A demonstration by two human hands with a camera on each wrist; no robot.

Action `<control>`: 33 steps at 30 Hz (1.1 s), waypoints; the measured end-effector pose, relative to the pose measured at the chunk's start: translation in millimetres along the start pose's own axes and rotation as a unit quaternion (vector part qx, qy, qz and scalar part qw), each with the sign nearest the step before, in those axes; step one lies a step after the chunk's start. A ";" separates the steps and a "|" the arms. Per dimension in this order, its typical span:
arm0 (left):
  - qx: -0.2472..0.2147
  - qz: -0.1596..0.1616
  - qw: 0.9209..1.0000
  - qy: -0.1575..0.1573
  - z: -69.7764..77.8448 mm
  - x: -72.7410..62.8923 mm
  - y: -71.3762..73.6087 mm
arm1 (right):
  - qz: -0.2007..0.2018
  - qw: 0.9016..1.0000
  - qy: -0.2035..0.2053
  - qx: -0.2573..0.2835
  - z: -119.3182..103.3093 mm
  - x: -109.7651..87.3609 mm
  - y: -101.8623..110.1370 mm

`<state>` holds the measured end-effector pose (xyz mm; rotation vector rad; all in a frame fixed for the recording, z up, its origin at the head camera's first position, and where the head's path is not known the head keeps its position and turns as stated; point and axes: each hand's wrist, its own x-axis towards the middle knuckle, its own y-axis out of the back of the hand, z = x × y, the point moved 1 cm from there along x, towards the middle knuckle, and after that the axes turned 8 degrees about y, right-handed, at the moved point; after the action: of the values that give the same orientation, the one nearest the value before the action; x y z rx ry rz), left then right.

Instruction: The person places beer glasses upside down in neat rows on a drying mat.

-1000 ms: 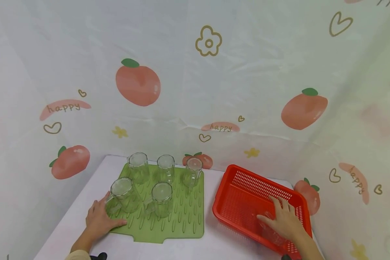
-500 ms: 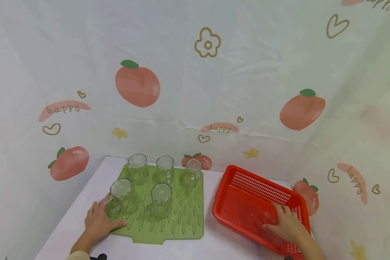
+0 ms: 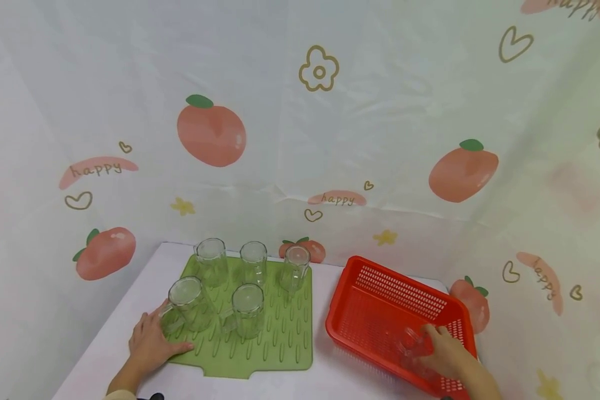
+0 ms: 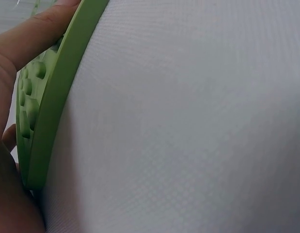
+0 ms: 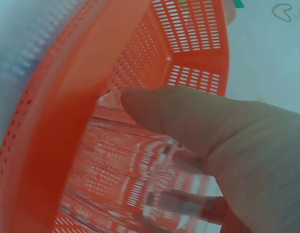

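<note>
Inside the red basket (image 3: 365, 311) on the right, my right hand (image 3: 447, 355) grips a clear glass mug (image 3: 411, 341) that lies on its side. In the right wrist view the thumb (image 5: 164, 109) is over the glass, and the other fingers show through it. My left hand (image 3: 149, 344) rests at the left edge of the green ridged mat (image 3: 280, 333), thumb on top. Close by that hand stands a glass mug (image 3: 192, 311) with its handle towards the fingers. Another mug (image 3: 248, 316) is just right of it.
Three more glass mugs form a back row on the mat: left mug (image 3: 212, 266), middle mug (image 3: 253, 266) and right mug (image 3: 296, 272). Mat and basket are on a white table (image 3: 325, 283), against a fruit-printed curtain (image 3: 280, 139). The basket's raised walls surround the right hand.
My right hand has lowered deeper into the basket, and its spread fingers have come in around the glass mug. The left hand stays at the mat. The head view has tilted slightly upward.
</note>
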<state>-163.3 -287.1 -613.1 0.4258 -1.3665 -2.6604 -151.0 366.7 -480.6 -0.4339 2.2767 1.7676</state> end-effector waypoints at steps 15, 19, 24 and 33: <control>0.003 0.009 1.000 0.002 0.6 -1.2 3.0 | 0.003 1.000 0.001 -0.005 -9.4 8.2 -8.6; -0.005 0.012 1.000 0.000 -1.2 1.1 -3.0 | 0.029 0.999 0.003 0.014 -11.1 8.9 -6.2; -0.002 0.011 1.000 0.006 -0.4 3.3 -6.1 | 0.054 0.998 0.006 0.025 -14.4 9.9 -6.6; 0.014 0.006 1.000 0.008 1.2 -1.6 -2.9 | 0.094 0.995 0.027 0.032 -21.2 13.5 -6.0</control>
<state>-162.1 -284.1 -614.4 0.4386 -1.3989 -2.6246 -161.3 343.5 -485.6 -0.2649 2.4766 1.7820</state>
